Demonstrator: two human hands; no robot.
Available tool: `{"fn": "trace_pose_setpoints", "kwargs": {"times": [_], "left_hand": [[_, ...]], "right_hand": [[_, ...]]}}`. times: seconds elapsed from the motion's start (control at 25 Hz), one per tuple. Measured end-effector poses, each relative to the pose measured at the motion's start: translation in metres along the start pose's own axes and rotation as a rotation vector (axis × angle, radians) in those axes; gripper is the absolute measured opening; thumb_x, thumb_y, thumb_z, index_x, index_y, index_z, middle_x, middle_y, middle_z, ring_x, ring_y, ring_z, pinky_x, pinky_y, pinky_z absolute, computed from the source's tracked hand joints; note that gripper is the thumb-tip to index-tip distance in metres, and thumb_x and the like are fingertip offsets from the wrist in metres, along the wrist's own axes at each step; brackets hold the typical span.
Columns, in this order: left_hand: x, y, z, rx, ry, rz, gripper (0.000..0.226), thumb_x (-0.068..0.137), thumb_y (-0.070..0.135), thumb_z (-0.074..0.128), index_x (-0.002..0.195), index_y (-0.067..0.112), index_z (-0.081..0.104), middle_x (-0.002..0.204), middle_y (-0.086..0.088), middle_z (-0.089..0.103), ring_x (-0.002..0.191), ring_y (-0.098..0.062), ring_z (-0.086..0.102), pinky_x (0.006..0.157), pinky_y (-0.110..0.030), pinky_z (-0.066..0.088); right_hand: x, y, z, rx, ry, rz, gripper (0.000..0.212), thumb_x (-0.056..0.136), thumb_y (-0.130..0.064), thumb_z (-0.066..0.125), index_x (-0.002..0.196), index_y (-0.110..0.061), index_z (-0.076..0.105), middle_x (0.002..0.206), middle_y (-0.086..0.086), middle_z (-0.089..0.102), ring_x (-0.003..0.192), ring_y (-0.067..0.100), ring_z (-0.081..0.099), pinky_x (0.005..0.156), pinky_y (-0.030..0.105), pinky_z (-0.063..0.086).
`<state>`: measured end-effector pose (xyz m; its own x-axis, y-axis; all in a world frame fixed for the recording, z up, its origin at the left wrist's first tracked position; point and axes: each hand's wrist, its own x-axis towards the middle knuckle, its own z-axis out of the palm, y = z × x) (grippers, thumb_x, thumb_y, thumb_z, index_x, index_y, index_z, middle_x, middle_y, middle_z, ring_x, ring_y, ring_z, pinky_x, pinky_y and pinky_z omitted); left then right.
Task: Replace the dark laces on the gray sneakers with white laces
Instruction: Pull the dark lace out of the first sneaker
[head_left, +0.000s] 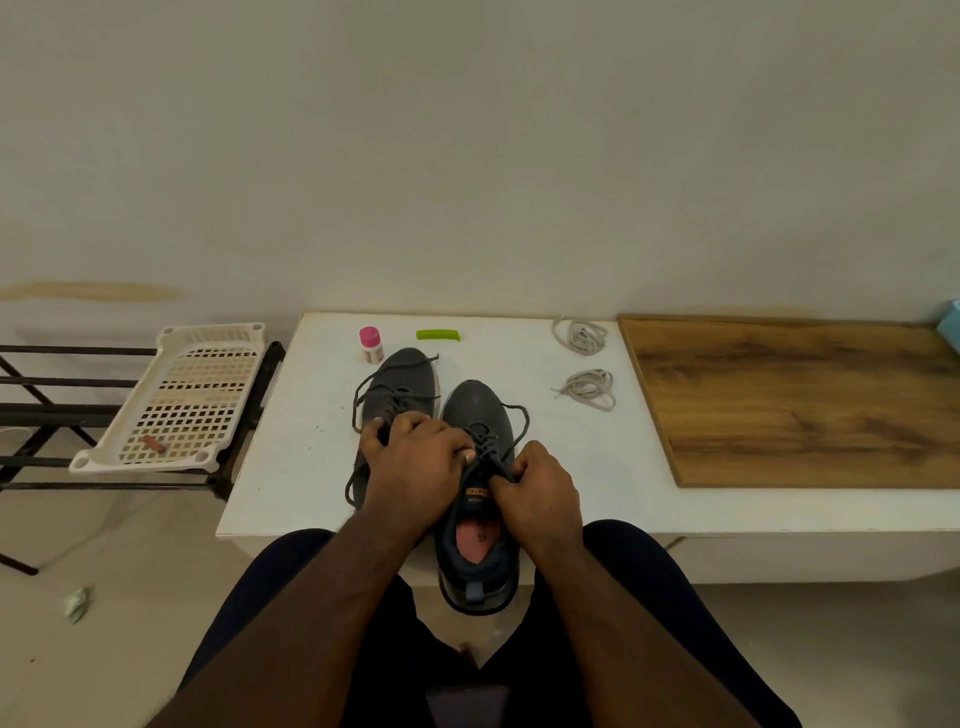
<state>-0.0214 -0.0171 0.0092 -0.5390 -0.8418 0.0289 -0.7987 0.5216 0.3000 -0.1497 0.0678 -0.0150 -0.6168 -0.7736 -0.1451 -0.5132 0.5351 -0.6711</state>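
Observation:
Two gray sneakers stand side by side on the white table (311, 457), toes pointing away from me. The left sneaker (402, 384) lies partly under my left hand (415, 462), whose fingers curl over its laced part. The right sneaker (478, 415) hangs its heel over the table's front edge. My right hand (540, 493) pinches the dark lace (488, 452) near that shoe's tongue. Loose dark lace ends trail beside both shoes. Two bundles of white laces (579, 335) (589, 389) lie to the right of the shoes.
A small bottle with a pink cap (371, 344) and a green object (438, 335) sit behind the shoes. A wooden board (795, 400) covers the table's right part. A white perforated plastic tray (192, 400) rests on a black rack at the left.

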Motion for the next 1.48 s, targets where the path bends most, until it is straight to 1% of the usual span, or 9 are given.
{"fn": "trace_pose_setpoints", "kwargs": {"times": [0.16, 0.28, 0.36, 0.44, 0.56, 0.8, 1.08, 1.28, 1.48], "left_hand": [[0.005, -0.006, -0.006, -0.075, 0.155, -0.111, 0.016, 0.096, 0.033, 0.050, 0.095, 0.039, 0.065, 0.107, 0.021, 0.062, 0.125, -0.008, 0.043, 0.110, -0.045, 0.011], [0.002, -0.008, -0.007, -0.042, 0.105, -0.067, 0.024, 0.096, 0.040, 0.050, 0.118, 0.046, 0.061, 0.125, 0.024, 0.058, 0.134, -0.010, 0.036, 0.111, -0.049, 0.005], [0.001, -0.003, -0.003, 0.010, 0.018, -0.004, 0.028, 0.097, 0.044, 0.047, 0.122, 0.048, 0.059, 0.130, 0.026, 0.056, 0.137, -0.012, 0.031, 0.113, -0.054, 0.004], [0.001, 0.000, 0.000, 0.018, 0.022, 0.008, 0.021, 0.097, 0.038, 0.046, 0.107, 0.041, 0.064, 0.119, 0.022, 0.061, 0.133, -0.013, 0.036, 0.114, -0.053, 0.008], [0.005, -0.005, -0.006, -0.027, 0.156, -0.054, 0.018, 0.093, 0.022, 0.047, 0.088, 0.037, 0.056, 0.100, 0.019, 0.060, 0.121, -0.011, 0.046, 0.110, -0.046, 0.012], [-0.001, 0.001, -0.001, 0.008, -0.049, 0.020, 0.028, 0.100, 0.044, 0.041, 0.118, 0.041, 0.063, 0.118, 0.018, 0.061, 0.129, -0.012, 0.038, 0.113, -0.052, 0.006], [0.006, -0.009, -0.004, 0.014, 0.111, -0.101, 0.019, 0.092, 0.023, 0.047, 0.088, 0.038, 0.056, 0.095, 0.017, 0.058, 0.112, -0.011, 0.050, 0.109, -0.048, 0.010], [0.003, -0.001, 0.001, 0.050, -0.009, 0.003, 0.025, 0.098, 0.043, 0.044, 0.115, 0.044, 0.062, 0.116, 0.020, 0.059, 0.127, -0.012, 0.041, 0.113, -0.056, 0.003], [0.004, -0.006, -0.003, 0.041, 0.105, -0.073, 0.017, 0.094, 0.026, 0.048, 0.088, 0.037, 0.059, 0.093, 0.017, 0.056, 0.114, -0.011, 0.049, 0.112, -0.051, 0.010]], "right_hand": [[-0.001, 0.001, 0.001, 0.011, 0.004, 0.003, 0.018, 0.080, -0.028, 0.061, 0.080, -0.025, 0.043, 0.080, -0.005, 0.056, 0.070, 0.013, 0.053, 0.058, 0.027, 0.036], [0.001, 0.001, 0.002, 0.020, -0.004, -0.003, 0.018, 0.081, -0.028, 0.061, 0.080, -0.025, 0.043, 0.080, -0.006, 0.056, 0.069, 0.012, 0.052, 0.058, 0.027, 0.036], [0.000, 0.001, 0.001, 0.019, -0.003, -0.009, 0.019, 0.082, -0.027, 0.061, 0.079, -0.025, 0.042, 0.079, -0.005, 0.055, 0.068, 0.012, 0.051, 0.056, 0.026, 0.034], [0.000, 0.001, 0.001, 0.023, 0.002, -0.009, 0.019, 0.082, -0.026, 0.061, 0.079, -0.024, 0.043, 0.078, -0.005, 0.056, 0.068, 0.013, 0.051, 0.057, 0.026, 0.035], [0.000, 0.003, -0.001, 0.025, 0.007, -0.007, 0.017, 0.081, -0.026, 0.061, 0.080, -0.023, 0.044, 0.079, -0.004, 0.057, 0.070, 0.014, 0.054, 0.059, 0.028, 0.040], [-0.001, -0.001, 0.000, 0.010, -0.002, -0.026, 0.022, 0.083, -0.025, 0.061, 0.077, -0.026, 0.040, 0.077, -0.006, 0.054, 0.067, 0.011, 0.050, 0.056, 0.026, 0.032], [0.000, 0.002, 0.004, 0.020, 0.019, -0.005, 0.016, 0.080, -0.026, 0.061, 0.080, -0.022, 0.045, 0.078, -0.004, 0.056, 0.070, 0.016, 0.054, 0.058, 0.030, 0.042], [0.003, 0.005, 0.006, 0.020, 0.006, -0.023, 0.018, 0.080, -0.026, 0.062, 0.079, -0.022, 0.044, 0.078, -0.003, 0.056, 0.069, 0.019, 0.053, 0.058, 0.032, 0.041], [0.001, 0.007, 0.006, 0.012, 0.019, -0.065, 0.021, 0.081, -0.027, 0.063, 0.079, -0.023, 0.042, 0.077, -0.003, 0.055, 0.068, 0.016, 0.052, 0.056, 0.028, 0.036]]}}
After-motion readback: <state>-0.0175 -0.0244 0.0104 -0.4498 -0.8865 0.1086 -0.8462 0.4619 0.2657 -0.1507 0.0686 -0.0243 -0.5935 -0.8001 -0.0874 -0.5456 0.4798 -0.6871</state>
